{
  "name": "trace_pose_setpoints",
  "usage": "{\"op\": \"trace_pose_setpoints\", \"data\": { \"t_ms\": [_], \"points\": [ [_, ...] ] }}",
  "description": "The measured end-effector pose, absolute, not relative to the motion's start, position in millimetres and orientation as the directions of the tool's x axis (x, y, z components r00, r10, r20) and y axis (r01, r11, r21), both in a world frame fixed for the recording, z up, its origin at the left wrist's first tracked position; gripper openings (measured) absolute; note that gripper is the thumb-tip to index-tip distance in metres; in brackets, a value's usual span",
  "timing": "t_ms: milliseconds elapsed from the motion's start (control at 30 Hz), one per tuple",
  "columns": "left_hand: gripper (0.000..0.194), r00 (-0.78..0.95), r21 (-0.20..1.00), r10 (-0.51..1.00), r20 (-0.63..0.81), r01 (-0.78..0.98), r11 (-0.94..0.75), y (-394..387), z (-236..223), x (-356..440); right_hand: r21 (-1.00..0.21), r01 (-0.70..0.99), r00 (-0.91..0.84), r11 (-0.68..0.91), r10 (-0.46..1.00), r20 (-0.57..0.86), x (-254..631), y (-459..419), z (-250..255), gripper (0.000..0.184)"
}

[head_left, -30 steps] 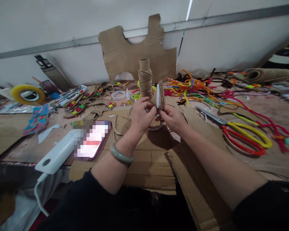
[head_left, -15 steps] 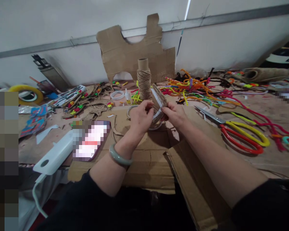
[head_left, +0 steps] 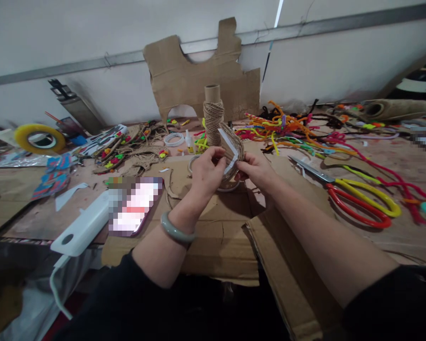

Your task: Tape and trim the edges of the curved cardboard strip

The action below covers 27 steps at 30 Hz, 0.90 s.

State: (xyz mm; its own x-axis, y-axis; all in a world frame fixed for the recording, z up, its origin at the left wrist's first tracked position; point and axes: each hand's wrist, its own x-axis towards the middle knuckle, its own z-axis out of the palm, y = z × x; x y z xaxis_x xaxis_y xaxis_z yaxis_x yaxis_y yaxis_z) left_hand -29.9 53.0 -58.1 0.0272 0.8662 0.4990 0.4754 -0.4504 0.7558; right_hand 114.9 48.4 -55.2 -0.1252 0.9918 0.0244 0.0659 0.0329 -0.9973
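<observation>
Between my hands is a curved piece wrapped in brown twine (head_left: 240, 141), with a bent white strip (head_left: 228, 141) along its inner side. My left hand (head_left: 206, 173), wearing a bracelet on the wrist, is closed in a pinch at the piece's lower left. Thumb and fingers of my right hand (head_left: 256, 172) pinch its lower right edge. A tube wound with twine (head_left: 213, 116) stands upright just behind. Beneath the hands, a pale ring (head_left: 229, 190) shows in part above the cardboard sheet (head_left: 206, 222).
Scissors (head_left: 362, 203) with red and yellow handles lie at right, before tangled coloured cords (head_left: 280, 123). A phone (head_left: 137, 208) and a white corded device (head_left: 81, 227) are at left. Yellow tape (head_left: 58, 142) stands farther back; a cut cardboard panel (head_left: 202, 71) leans on the wall.
The twine-wrapped piece has turned slightly, so its white strip now shows as a clear bend. My right fingers have shifted a little along its edge. The whole view has moved slightly.
</observation>
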Motion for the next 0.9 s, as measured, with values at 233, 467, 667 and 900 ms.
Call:
{"op": "trace_pose_setpoints", "data": {
  "t_ms": [233,467,667,900],
  "points": [
    [0.022,0.081,0.727,0.854,0.514,0.487,-0.484,57.0,-64.0,-30.3,-1.0,0.014,-0.12,0.019,0.993,0.018,116.2,47.8,-53.8,0.008],
    [0.024,0.063,0.709,0.838,0.542,0.502,-0.496,58.1,-63.9,-31.8,-0.999,-0.035,-0.217,0.014,0.976,0.021,116.2,44.8,-55.6,0.009],
    [0.029,0.098,0.616,0.791,0.604,0.572,-0.542,52.3,-60.6,-29.3,-0.999,-0.025,-0.127,-0.031,0.991,-0.028,116.2,45.2,-53.4,0.006],
    [0.027,0.039,0.716,0.828,0.56,0.481,-0.506,51.0,-55.6,-31.3,-0.996,-0.063,-0.197,-0.059,0.979,-0.045,116.9,41.0,-51.7,0.006]
  ]
}}
